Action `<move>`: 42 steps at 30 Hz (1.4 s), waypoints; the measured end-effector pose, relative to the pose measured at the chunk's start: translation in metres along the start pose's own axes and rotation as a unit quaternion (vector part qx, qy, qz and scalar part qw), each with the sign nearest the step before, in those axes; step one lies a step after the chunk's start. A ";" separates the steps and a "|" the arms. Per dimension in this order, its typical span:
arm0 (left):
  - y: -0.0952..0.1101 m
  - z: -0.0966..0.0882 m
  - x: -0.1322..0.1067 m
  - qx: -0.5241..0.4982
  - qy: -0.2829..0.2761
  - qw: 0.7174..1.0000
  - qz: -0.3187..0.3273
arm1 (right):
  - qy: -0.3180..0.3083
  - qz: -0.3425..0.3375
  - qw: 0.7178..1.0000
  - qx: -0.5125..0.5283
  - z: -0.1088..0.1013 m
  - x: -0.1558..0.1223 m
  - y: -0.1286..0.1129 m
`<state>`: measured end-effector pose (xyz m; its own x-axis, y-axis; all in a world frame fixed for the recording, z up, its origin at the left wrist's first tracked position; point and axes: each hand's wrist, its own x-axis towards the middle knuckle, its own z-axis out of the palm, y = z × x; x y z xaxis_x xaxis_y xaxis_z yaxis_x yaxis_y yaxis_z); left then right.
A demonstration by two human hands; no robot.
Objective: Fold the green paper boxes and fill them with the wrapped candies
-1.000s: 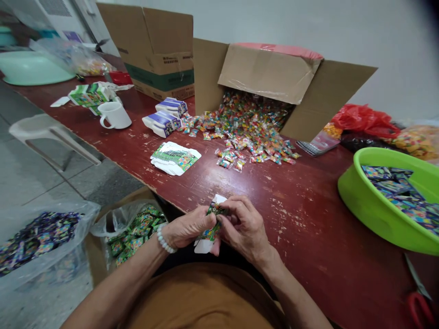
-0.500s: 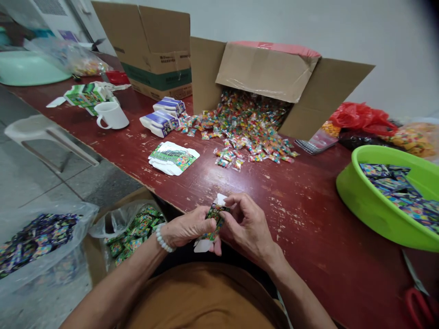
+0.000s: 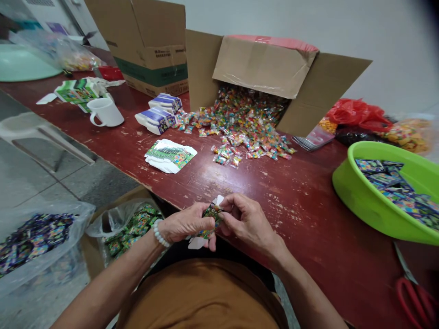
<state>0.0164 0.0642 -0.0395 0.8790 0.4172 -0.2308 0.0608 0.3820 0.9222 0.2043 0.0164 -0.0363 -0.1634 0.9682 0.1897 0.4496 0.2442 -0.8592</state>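
Carton is mostly hidden in the grip, its print unreadable. Left hand and right hand both pinch it. Its long axis slants away toward the table.

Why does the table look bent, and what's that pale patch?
Head view: the wide lens bows the table and stretches the corners; the pale patch near the sweets is glare; the top right corner darkens; left hand and right hand on the small box look sharp.
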 end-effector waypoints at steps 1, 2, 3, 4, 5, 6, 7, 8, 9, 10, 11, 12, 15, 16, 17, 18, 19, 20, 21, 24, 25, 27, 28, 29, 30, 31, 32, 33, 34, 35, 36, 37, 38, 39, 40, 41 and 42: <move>0.001 0.000 0.000 0.006 0.000 1.000 0.002 | -0.002 0.002 1.000 0.005 0.001 -0.001 0.001; 0.002 0.000 0.000 0.010 0.002 1.000 0.001 | 0.001 0.004 1.000 0.009 0.002 -0.001 0.001; 0.003 0.000 0.000 0.016 0.005 1.000 -0.001 | 0.005 0.007 1.000 0.011 0.003 -0.001 0.001; 0.003 0.000 0.000 0.021 0.009 1.000 -0.005 | 0.011 0.010 1.000 0.009 0.003 -0.001 0.000; 0.003 -0.001 0.000 0.026 0.012 1.000 -0.010 | 0.016 0.014 1.000 0.003 0.004 -0.001 -0.001; 0.003 -0.002 0.000 0.031 0.015 0.999 -0.014 | 0.019 0.018 1.000 -0.007 0.003 0.000 -0.003; 0.002 -0.003 0.000 0.034 0.017 0.999 -0.016 | 0.018 0.020 0.999 -0.018 0.003 0.000 -0.005; 0.001 -0.004 0.000 0.037 0.019 0.999 -0.017 | 0.015 0.021 0.999 -0.029 0.002 0.001 -0.007; 0.000 -0.006 0.000 0.039 0.018 0.999 -0.017 | 0.009 0.021 0.999 -0.036 0.001 0.001 -0.009; -0.002 -0.008 0.001 0.039 0.016 0.999 -0.017 | 0.001 0.019 0.999 -0.038 -0.001 0.002 -0.010; -0.004 -0.010 0.001 0.039 0.013 0.999 -0.015 | -0.009 0.018 0.999 -0.034 -0.002 0.002 -0.011; -0.006 -0.013 0.002 0.036 0.007 0.999 -0.012 | -0.020 0.019 0.999 -0.026 -0.003 0.002 -0.012; -0.010 -0.018 0.004 0.025 -0.007 1.000 -0.012 | -0.067 0.039 0.997 0.010 -0.004 0.003 -0.010; -0.011 -0.019 0.004 0.020 -0.012 1.000 -0.020 | -0.088 0.050 0.995 0.024 -0.003 0.004 -0.008; -0.011 -0.019 0.005 0.013 -0.017 0.999 -0.032 | -0.109 0.063 0.991 0.043 -0.003 0.005 -0.006; -0.012 -0.019 0.006 0.004 -0.024 0.999 -0.045 | -0.128 0.076 0.986 0.070 -0.002 0.006 -0.003; -0.012 -0.018 0.006 -0.008 -0.031 0.998 -0.057 | -0.145 0.090 0.980 0.105 -0.001 0.007 0.000; -0.012 -0.017 0.007 -0.024 -0.036 0.997 -0.064 | -0.161 0.102 0.970 0.148 0.000 0.008 0.003; -0.012 -0.017 0.008 -0.045 -0.038 0.996 -0.068 | -0.175 0.112 0.959 0.195 0.001 0.010 0.005; -0.012 -0.015 0.009 -0.112 -0.030 0.991 -0.070 | -0.201 0.139 0.919 0.309 0.001 0.014 0.012; -0.011 -0.015 0.009 -0.124 -0.028 0.989 -0.073 | -0.202 0.146 0.912 0.326 0.000 0.015 0.014; -0.010 -0.014 0.008 -0.119 -0.020 0.990 -0.079 | -0.183 0.154 0.913 0.331 0.000 0.016 0.016; -0.009 -0.013 0.008 -0.102 -0.005 0.992 -0.077 | -0.162 0.150 0.922 0.318 0.000 0.016 0.016; -0.009 -0.012 0.007 -0.080 0.021 0.994 -0.069 | -0.126 0.141 0.937 0.294 0.001 0.015 0.017; -0.008 -0.010 0.006 -0.059 0.057 0.995 -0.054 | -0.075 0.129 0.954 0.261 0.002 0.014 0.017; -0.008 -0.008 0.006 -0.042 0.099 0.994 -0.034 | -0.015 0.120 0.967 0.223 0.004 0.012 0.018; -0.009 -0.005 0.006 -0.031 0.140 0.990 -0.010 | 0.043 0.115 0.975 0.186 0.007 0.010 0.018; -0.010 -0.002 0.006 -0.028 0.175 0.984 0.013 | 0.084 0.117 0.976 0.163 0.010 0.008 0.018; -0.011 0.001 0.006 -0.032 0.200 0.979 0.032 | 0.100 0.123 0.975 0.158 0.013 0.006 0.017; -0.013 0.004 0.007 -0.042 0.216 0.974 0.046 | 0.095 0.133 0.971 0.172 0.016 0.005 0.017; -0.015 0.006 0.009 -0.050 0.225 0.972 0.054 | 0.076 0.142 0.967 0.195 0.019 0.004 0.017; -0.017 0.008 0.010 -0.051 0.230 0.970 0.060 | 0.057 0.146 0.963 0.217 0.022 0.004 0.017; -0.018 0.009 0.011 -0.040 0.234 0.969 0.066 | 0.051 0.143 0.961 0.230 0.023 0.005 0.017; -0.019 0.010 0.011 -0.018 0.242 0.967 0.074 | 0.059 0.139 0.961 0.232 0.024 0.006 0.017; -0.019 0.011 0.011 0.012 0.252 0.964 0.086 | 0.076 0.133 0.962 0.227 0.023 0.007 0.016; -0.019 0.011 0.010 0.043 0.266 0.958 0.099 | 0.092 0.127 0.963 0.218 0.021 0.007 0.016; -0.019 0.012 0.009 0.066 0.283 0.950 0.113 | 0.102 0.121 0.965 0.210 0.019 0.008 0.015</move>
<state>0.0288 0.0507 -0.0559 0.4834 0.8674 -0.1181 -0.0081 0.1393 0.9902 0.1931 0.0271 -0.0571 0.0969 0.9952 0.0129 0.0494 0.0081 -0.9987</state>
